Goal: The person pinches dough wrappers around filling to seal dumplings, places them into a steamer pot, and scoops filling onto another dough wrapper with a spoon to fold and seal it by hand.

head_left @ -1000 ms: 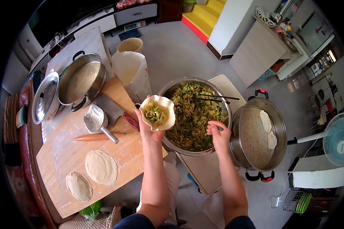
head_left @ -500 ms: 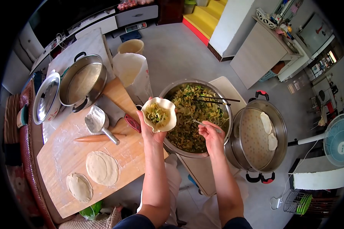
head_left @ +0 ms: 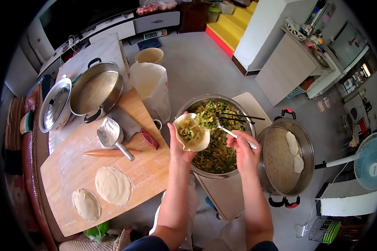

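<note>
My left hand [head_left: 181, 151] is wrapped under a cupped dough wrapper [head_left: 198, 141] that holds some green and yellow filling. In my right hand [head_left: 246, 151] is a spoon with a white handle [head_left: 252, 144], its bowl heaped with filling [head_left: 208, 115] at the wrapper's right rim. Both hands are over a large steel bowl of chopped filling [head_left: 215, 157]. A pair of dark chopsticks [head_left: 241, 118] rests across that bowl. Two flat dough rounds [head_left: 113, 185] [head_left: 86, 204] lie on the wooden board.
On the floured board [head_left: 148, 165] are a metal scoop [head_left: 110, 134], a rolling pin [head_left: 104, 153] and a cleaver with a red handle [head_left: 149, 139]. A steel pan [head_left: 97, 90] stands behind. At right, a steamer pot [head_left: 276, 157] holds two filled dough pieces [head_left: 292, 143].
The spoon has come up out of the bowl loaded with filling and now meets the wrapper. My left hand has moved right with the wrapper, over the bowl's left part. The view has shifted slightly.
</note>
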### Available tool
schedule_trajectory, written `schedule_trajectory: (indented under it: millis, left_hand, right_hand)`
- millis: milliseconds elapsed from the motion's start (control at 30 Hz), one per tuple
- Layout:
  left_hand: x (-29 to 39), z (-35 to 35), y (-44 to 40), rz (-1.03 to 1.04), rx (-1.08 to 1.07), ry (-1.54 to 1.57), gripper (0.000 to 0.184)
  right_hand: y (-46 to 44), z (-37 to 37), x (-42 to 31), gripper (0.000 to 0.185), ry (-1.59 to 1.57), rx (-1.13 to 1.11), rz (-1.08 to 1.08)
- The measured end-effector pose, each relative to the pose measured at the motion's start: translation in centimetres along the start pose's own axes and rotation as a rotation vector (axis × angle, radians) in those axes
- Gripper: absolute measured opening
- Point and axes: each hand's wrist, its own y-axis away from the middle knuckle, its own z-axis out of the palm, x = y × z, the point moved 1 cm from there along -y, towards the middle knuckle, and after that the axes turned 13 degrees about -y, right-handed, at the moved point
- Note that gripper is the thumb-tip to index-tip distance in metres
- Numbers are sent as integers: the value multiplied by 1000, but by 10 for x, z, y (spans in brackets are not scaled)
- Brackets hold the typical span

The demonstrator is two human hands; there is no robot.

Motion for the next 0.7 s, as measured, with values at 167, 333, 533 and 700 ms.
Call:
schedule_trajectory:
  millis: [167, 333, 533, 700]
  left_hand:
    - [-7, 8, 2, -44, -63, 25, 72]
    - [-5, 8, 1, -46, -53, 30, 73]
    - [-6, 12, 2, -44, -63, 31, 72]
    - [-7, 10, 1, -41, -73, 37, 72]
  right_hand:
    - [15, 23, 5, 19, 772, -387, -467]
    - [19, 20, 2, 16, 456, -167, -225]
    - [18, 22, 1, 17, 381, -167, -221]
    - [17, 24, -4, 17, 258, -123, -236]
